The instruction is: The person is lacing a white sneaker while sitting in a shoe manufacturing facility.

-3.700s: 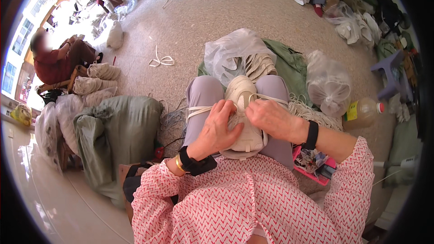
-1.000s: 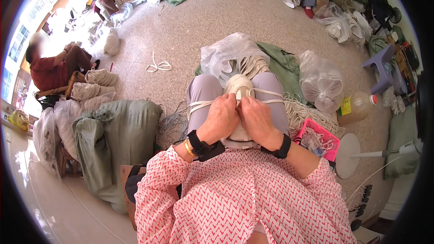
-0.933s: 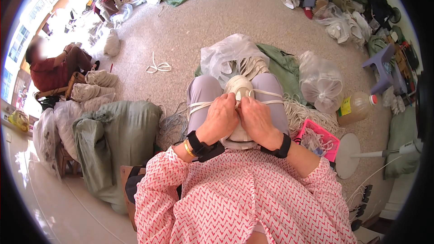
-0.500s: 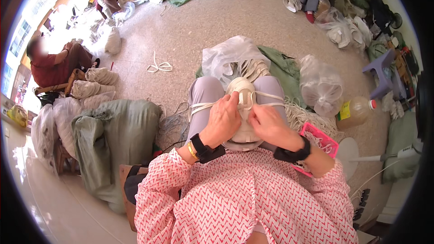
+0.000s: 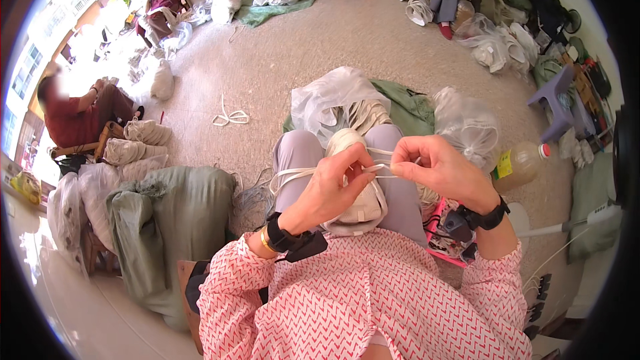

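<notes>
A cream-coloured shoe lies between my thighs, its toe pointing away from me and its heel near my belly. My left hand is over the shoe's middle, thumb and forefinger pinched on a white shoelace. To the right of the shoe, my right hand is held up, thumb and fingertips closed on the same lace. Strands of it stretch between the two hands. More lace loops out leftward across my left thigh. My fingers hide much of the shoe's eyelets.
A plastic bag of shoes lies ahead of my knees on green cloth. At right are a pink basket, a bottle and a purple stool. A green sack stands left. Other people sit farther off.
My right hand has moved right and up off the shoe, drawing lace out with it. My left hand stays over the shoe, its wrist turned. The view has tilted slightly upward.
</notes>
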A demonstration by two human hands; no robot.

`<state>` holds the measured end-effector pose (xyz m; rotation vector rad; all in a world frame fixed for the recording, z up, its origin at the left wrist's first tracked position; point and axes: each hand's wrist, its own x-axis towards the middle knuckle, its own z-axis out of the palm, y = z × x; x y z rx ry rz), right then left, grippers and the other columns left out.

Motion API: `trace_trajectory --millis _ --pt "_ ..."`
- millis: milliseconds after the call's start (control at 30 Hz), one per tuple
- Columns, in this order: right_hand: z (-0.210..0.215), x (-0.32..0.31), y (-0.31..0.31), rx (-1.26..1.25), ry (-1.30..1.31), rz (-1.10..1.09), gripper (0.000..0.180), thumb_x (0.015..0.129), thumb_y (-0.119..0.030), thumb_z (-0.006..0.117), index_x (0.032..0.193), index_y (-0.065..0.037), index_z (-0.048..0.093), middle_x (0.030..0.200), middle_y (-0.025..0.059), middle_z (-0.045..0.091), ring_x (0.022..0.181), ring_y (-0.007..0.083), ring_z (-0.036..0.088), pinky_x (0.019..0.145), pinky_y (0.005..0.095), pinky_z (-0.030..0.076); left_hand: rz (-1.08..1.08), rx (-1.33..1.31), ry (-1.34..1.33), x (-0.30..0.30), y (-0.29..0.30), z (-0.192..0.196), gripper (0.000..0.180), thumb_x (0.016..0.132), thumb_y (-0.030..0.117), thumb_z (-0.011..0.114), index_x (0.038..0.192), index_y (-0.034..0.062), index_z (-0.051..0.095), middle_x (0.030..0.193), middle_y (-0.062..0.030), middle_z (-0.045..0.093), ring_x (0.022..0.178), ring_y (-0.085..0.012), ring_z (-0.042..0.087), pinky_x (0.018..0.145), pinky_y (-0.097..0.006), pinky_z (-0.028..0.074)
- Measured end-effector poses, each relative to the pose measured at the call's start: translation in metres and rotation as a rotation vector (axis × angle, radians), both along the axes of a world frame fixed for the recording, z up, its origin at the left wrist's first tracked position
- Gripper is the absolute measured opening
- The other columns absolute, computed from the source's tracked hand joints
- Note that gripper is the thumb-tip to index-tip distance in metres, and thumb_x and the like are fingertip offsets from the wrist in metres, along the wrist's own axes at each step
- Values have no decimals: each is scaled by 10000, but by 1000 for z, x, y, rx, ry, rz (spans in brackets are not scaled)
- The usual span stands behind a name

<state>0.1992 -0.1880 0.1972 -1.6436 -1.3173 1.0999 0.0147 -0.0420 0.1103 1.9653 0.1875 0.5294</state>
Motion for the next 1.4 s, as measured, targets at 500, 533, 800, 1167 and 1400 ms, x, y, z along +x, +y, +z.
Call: trace_trajectory --millis 500,533,800,1167,1400 --pt "-31 -11 27 258 251 -314 151 995 -82 686 1087 32 720 869 59 755 591 63 650 534 210 541 71 -455 -205 8 -9 -2 133 1060 139 617 1033 12 646 871 19 632 801 -48 542 715 -216 462" --pt "-33 -13 29 261 251 -315 151 995 -82 686 1087 32 720 869 59 755 591 63 650 534 210 541 69 -452 -204 6 -9 -2 133 1060 139 617 1033 12 646 871 19 632 801 -48 542 715 -216 462" --pt "-32 -24 34 280 386 -388 203 1006 -123 687 1147 14 737 869 47 753 564 38 607 477 206 484 0 -931 -194 7 -8 -5 87 1026 123 664 983 47 658 1057 -51 747 799 -53 537 764 -228 461" --pt "-71 -24 30 351 259 -327 170 980 -94 715 1085 40 723 886 15 719 645 45 627 572 211 511 21 -795 -180 7 -9 -13 53 1026 111 663 1005 63 651 935 16 671 847 -50 573 779 -231 463" --pt "-55 -12 34 305 259 -304 103 1056 -122 589 1028 -23 585 868 40 725 657 58 633 556 223 504 190 103 -36 3 4 -18 281 836 87 783 1046 28 607 1046 -62 695 995 -231 595 848 -356 522"
